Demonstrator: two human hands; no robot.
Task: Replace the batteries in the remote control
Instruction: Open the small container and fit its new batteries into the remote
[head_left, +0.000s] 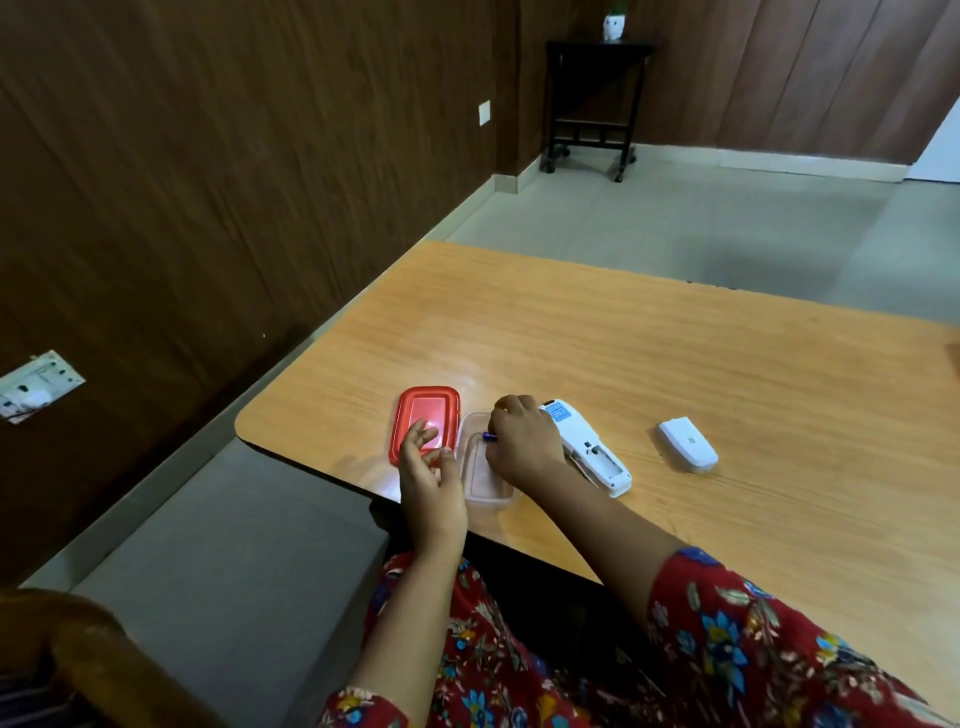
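A white remote control (587, 447) lies face down on the wooden table (675, 374), its battery bay uncovered at the near end. The white battery cover (687, 444) lies apart to its right. A clear plastic container (480, 470) sits left of the remote, and its red lid (423, 421) lies beside it further left. My right hand (522, 439) hovers over the container and pinches a small blue battery (489, 436). My left hand (428, 470) is at the container's left edge, fingers relaxed over the near part of the red lid, holding nothing.
The table's near left corner is rounded, with grey floor below. A dark wood-panelled wall runs along the left with a socket plate (36, 387). A small black side table (592, 104) stands far back.
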